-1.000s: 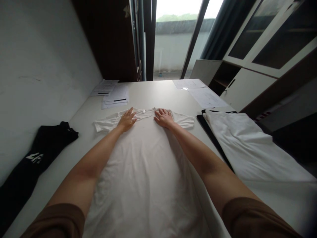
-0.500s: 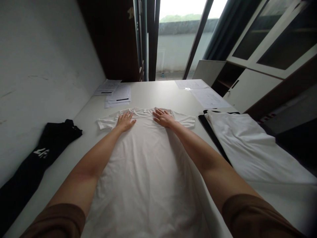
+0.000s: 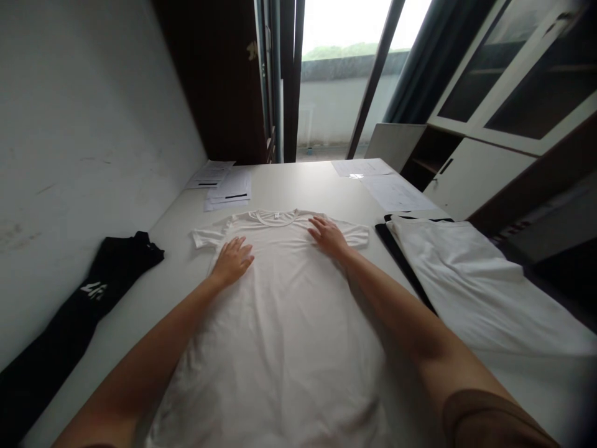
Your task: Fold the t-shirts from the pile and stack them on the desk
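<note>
A white short-sleeved T-shirt [image 3: 284, 311] lies spread out on the white table [image 3: 289, 183], its neckline at the far end and its hem toward me. Soft creases run down its front. My left hand [image 3: 232, 261] rests on the shirt's upper left chest, palm down with fingers apart. On the upper right, near the shoulder and sleeve, my right hand [image 3: 328, 235] lies flat on the cloth, fingers stretched out. Neither hand grips the fabric.
A folded black garment [image 3: 100, 292] with white lettering lies along the left wall. Folded white cloth [image 3: 471, 274] sits over black cloth [image 3: 401, 261] at the right. Paper sheets [image 3: 228, 188] lie at the back left, and more sheets [image 3: 396, 191] at the back right.
My left hand has slid down from beside the collar toward me. My right hand has moved right, away from the neckline toward the sleeve. The view has tilted slightly up.
</note>
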`<action>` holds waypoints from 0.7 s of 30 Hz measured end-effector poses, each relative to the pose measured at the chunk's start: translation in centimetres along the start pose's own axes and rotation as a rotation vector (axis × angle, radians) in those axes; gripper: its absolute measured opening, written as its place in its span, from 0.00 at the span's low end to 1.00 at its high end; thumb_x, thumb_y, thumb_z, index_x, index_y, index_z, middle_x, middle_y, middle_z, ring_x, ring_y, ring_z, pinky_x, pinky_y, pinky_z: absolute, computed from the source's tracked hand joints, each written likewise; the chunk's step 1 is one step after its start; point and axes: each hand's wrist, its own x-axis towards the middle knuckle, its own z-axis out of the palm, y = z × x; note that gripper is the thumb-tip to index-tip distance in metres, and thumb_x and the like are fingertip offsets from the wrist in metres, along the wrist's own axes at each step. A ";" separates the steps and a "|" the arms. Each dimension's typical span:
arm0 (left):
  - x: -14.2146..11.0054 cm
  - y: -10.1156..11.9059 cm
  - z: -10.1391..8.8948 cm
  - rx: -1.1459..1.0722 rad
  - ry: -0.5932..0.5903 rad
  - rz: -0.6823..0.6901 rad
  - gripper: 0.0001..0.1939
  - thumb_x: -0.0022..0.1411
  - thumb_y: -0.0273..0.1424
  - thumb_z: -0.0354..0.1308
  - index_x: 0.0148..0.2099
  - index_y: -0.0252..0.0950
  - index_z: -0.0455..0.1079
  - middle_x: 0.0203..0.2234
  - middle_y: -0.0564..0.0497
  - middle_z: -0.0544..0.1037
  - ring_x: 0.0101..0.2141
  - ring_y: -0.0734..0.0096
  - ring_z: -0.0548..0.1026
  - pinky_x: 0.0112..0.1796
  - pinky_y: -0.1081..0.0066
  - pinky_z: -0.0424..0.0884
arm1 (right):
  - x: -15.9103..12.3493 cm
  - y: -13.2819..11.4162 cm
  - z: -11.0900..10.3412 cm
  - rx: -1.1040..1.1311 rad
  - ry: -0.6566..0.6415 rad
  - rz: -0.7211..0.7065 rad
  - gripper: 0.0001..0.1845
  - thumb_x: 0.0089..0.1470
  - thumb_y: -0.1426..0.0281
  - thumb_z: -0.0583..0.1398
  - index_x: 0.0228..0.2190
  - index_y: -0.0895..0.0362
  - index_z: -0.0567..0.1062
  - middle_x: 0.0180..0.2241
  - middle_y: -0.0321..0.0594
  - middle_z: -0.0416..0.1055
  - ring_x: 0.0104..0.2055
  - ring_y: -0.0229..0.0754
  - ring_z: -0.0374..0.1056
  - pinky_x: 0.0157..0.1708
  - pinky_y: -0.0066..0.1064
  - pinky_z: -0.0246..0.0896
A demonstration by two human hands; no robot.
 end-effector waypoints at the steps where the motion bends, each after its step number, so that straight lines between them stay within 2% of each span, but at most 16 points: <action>1: -1.6 0.2 -0.1 0.011 -0.020 -0.007 0.28 0.76 0.46 0.43 0.71 0.42 0.63 0.73 0.46 0.56 0.72 0.56 0.51 0.69 0.52 0.48 | -1.2 0.7 -0.5 0.013 0.038 0.029 0.31 0.72 0.55 0.46 0.67 0.57 0.64 0.68 0.48 0.60 0.70 0.49 0.56 0.69 0.43 0.49; 4: -5.5 0.6 -0.3 0.045 -0.062 -0.066 0.32 0.75 0.47 0.42 0.75 0.42 0.53 0.75 0.45 0.50 0.73 0.54 0.47 0.70 0.51 0.44 | -4.6 3.3 -1.9 0.001 0.063 0.151 0.30 0.72 0.58 0.44 0.66 0.58 0.65 0.66 0.49 0.63 0.68 0.49 0.59 0.67 0.40 0.54; 7: -7.3 0.3 -0.6 0.058 -0.112 -0.071 0.33 0.75 0.48 0.42 0.77 0.44 0.50 0.75 0.47 0.46 0.74 0.56 0.44 0.70 0.51 0.42 | -6.5 5.4 -2.9 -0.092 -0.065 0.178 0.28 0.70 0.59 0.48 0.64 0.56 0.69 0.68 0.49 0.61 0.70 0.52 0.55 0.68 0.44 0.50; 10: -7.1 -0.3 -0.8 0.072 -0.146 -0.114 0.33 0.75 0.49 0.40 0.77 0.45 0.49 0.75 0.47 0.47 0.74 0.55 0.45 0.70 0.50 0.45 | -6.8 6.3 -3.6 -0.161 -0.137 0.184 0.28 0.69 0.58 0.51 0.65 0.52 0.67 0.70 0.47 0.56 0.72 0.55 0.49 0.69 0.50 0.45; 12: -6.4 -0.4 -1.1 0.081 -0.158 -0.160 0.34 0.76 0.49 0.39 0.77 0.42 0.49 0.75 0.44 0.47 0.73 0.52 0.46 0.69 0.49 0.47 | -6.7 6.0 -4.0 -0.186 -0.085 0.249 0.29 0.69 0.58 0.50 0.65 0.54 0.66 0.69 0.50 0.57 0.71 0.56 0.51 0.68 0.52 0.46; 14: -5.7 0.2 -1.7 0.091 -0.177 -0.210 0.35 0.75 0.49 0.40 0.77 0.38 0.50 0.74 0.39 0.48 0.73 0.48 0.48 0.68 0.47 0.48 | -6.8 5.3 -4.6 -0.205 0.041 0.360 0.29 0.69 0.58 0.49 0.64 0.58 0.66 0.66 0.56 0.60 0.67 0.58 0.55 0.65 0.51 0.50; 16: -5.7 2.0 -2.4 0.100 -0.174 -0.205 0.36 0.74 0.49 0.44 0.76 0.35 0.52 0.73 0.36 0.50 0.72 0.45 0.49 0.68 0.45 0.47 | -7.4 4.5 -5.2 -0.224 0.179 0.494 0.29 0.69 0.59 0.48 0.62 0.62 0.68 0.61 0.62 0.65 0.63 0.61 0.59 0.61 0.51 0.54; 17: -5.9 3.4 -2.8 0.093 -0.162 -0.161 0.36 0.73 0.49 0.47 0.75 0.35 0.54 0.73 0.36 0.51 0.72 0.45 0.49 0.69 0.45 0.46 | -7.8 4.2 -5.5 -0.234 0.227 0.547 0.29 0.69 0.58 0.48 0.60 0.63 0.69 0.59 0.63 0.66 0.61 0.63 0.60 0.59 0.51 0.55; 19: -7.2 7.0 -3.7 0.034 -0.137 0.025 0.34 0.72 0.47 0.50 0.74 0.39 0.56 0.74 0.39 0.52 0.73 0.47 0.48 0.69 0.46 0.45 | -8.7 3.8 -5.9 -0.259 0.266 0.604 0.29 0.68 0.55 0.50 0.56 0.65 0.72 0.56 0.66 0.67 0.60 0.66 0.59 0.57 0.53 0.57; 21: -9.3 11.2 -4.7 -0.086 -0.172 0.241 0.33 0.72 0.46 0.52 0.74 0.43 0.56 0.74 0.42 0.53 0.72 0.51 0.50 0.69 0.47 0.48 | -9.5 3.8 -6.1 -0.279 0.258 0.629 0.31 0.65 0.52 0.54 0.54 0.66 0.73 0.55 0.68 0.66 0.60 0.67 0.59 0.56 0.54 0.57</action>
